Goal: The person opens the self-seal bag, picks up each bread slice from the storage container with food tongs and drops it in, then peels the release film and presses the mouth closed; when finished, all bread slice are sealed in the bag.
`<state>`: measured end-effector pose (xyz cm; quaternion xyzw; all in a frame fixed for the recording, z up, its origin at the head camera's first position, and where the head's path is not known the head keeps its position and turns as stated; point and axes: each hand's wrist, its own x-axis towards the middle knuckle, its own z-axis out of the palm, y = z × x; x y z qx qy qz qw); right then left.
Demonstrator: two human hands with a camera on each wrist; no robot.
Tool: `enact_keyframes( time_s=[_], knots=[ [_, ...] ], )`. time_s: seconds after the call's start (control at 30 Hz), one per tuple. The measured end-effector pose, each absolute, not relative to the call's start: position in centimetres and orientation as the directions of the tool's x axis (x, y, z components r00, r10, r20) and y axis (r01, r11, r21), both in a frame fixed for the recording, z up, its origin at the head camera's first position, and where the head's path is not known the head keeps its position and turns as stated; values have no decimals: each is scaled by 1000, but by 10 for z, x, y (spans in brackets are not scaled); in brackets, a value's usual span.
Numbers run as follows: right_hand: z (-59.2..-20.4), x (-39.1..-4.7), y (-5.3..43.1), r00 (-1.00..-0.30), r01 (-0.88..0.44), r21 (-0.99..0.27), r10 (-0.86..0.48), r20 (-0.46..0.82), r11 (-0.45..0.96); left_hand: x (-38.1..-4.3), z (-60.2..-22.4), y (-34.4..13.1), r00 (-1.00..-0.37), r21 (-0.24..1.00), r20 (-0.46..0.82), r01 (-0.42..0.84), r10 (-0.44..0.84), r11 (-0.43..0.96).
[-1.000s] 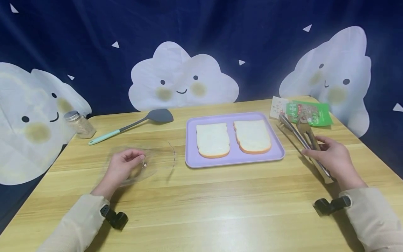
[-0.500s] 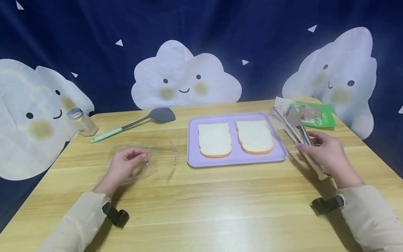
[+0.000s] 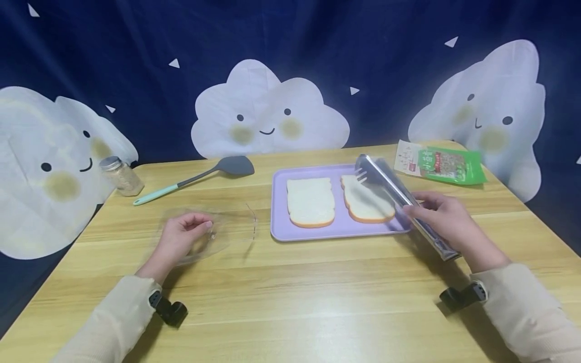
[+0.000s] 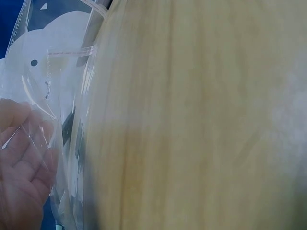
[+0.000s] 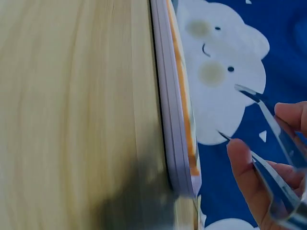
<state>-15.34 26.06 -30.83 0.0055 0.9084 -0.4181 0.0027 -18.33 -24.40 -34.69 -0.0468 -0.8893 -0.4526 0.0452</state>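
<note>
My left hand pinches a clear plastic bag between thumb and fingers, left of the tray; the left wrist view shows its transparent film in front of the fingers. In my right hand I hold metal tongs, thumb on one arm and fingers on the other. The tongs' fork-like end overlaps the upper part of the right bread slice in the head view. From the right wrist view, the two arms of the tongs stand apart. Another bread slice lies to its left on the purple tray.
Behind the left hand lies a turner with a mint handle. A jar with a grey lid stands at the back left. A green and white packet lies at the back right. A cloud-patterned curtain hangs behind the wooden table.
My right hand has moved left with the tongs, from beside the packet to over the right bread slice. The left hand still pinches the bag in nearly the same place.
</note>
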Motion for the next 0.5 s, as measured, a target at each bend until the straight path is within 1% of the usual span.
enact_keyframes(
  time_s=[0.13,0.2,0.3,0.5],
  knots=[
    [-309,-155,251,-995,41,-849,-53,-82,526,-184,-348,-245,-991,800,129,126,37,586],
    [-311,-156,247,-990,65,-872,-78,-117,485,-184,-348,-245,-991,802,132,128,36,584],
    [-314,-157,240,-986,71,-883,-99,-131,465,-184,-350,-245,-990,806,136,132,37,578],
    [-317,-160,226,-984,46,-882,-131,-121,469,-184,-350,-246,-990,810,137,131,32,572]
  ],
)
